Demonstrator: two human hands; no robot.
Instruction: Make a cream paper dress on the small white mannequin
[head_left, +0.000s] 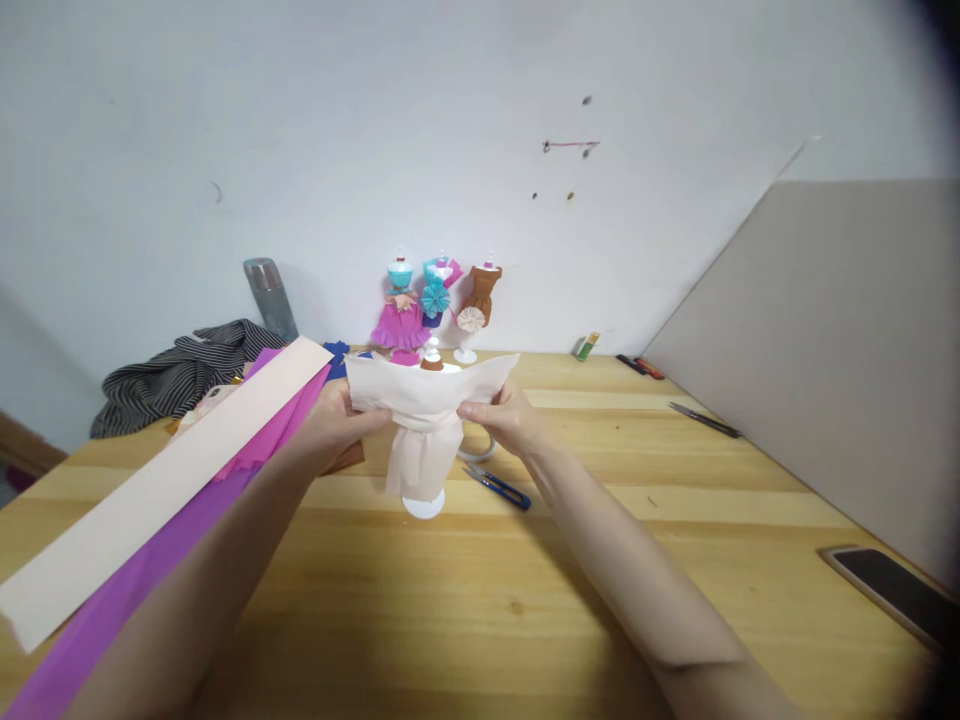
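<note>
A small dress form on a round white base (424,503) stands upright on the wooden table, wrapped in a pale pink paper skirt (425,462). Across its upper front spreads a pale pink paper strip (431,388). My left hand (346,420) pinches the strip's left end, thumb in front. At the right end, my right hand (501,410) pinches the same strip between thumb and fingers. The form's neck (432,350) shows above the strip; its torso is hidden behind the paper.
Blue thread snips (499,486) lie right of the base. Three dressed forms (401,300) stand by the wall. Long pink (165,490) and purple paper, striped cloth (187,375) and a bottle (270,300) are left. A phone (892,595) and scissors (705,420) lie right.
</note>
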